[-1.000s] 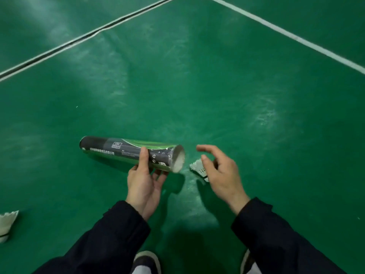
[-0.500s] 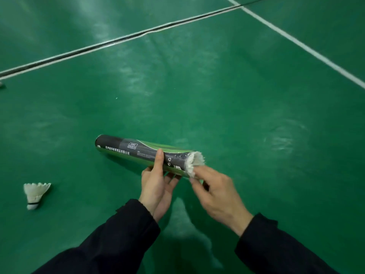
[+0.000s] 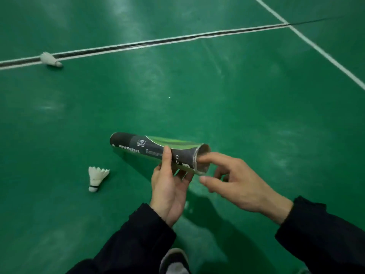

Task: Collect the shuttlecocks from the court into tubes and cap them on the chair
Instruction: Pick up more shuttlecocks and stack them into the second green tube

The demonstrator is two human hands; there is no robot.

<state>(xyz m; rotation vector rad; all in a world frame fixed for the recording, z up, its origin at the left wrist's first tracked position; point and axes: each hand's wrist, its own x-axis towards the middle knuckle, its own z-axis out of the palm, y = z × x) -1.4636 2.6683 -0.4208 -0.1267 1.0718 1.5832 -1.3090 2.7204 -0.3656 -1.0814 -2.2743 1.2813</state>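
1. The left hand grips the tube at frame centre, thumb on top.
2. The right hand, fingers loosely spread, holds nothing; its index finger reaches the tube's open right end.
3. 2 shuttlecocks lie on the court: the near shuttlecock left of the hands, the far shuttlecock upper left.

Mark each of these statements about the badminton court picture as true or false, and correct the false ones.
1. The left hand grips the tube. True.
2. The tube stands upright on the floor. False: it is held roughly level above the green floor.
3. Two shuttlecocks lie on the floor. True: the near shuttlecock and the far shuttlecock by the court line.
4. The right hand holds a cap. False: it holds nothing, with a finger at the tube's open end.
5. The near shuttlecock lies to the right of the tube. False: it lies left of it.
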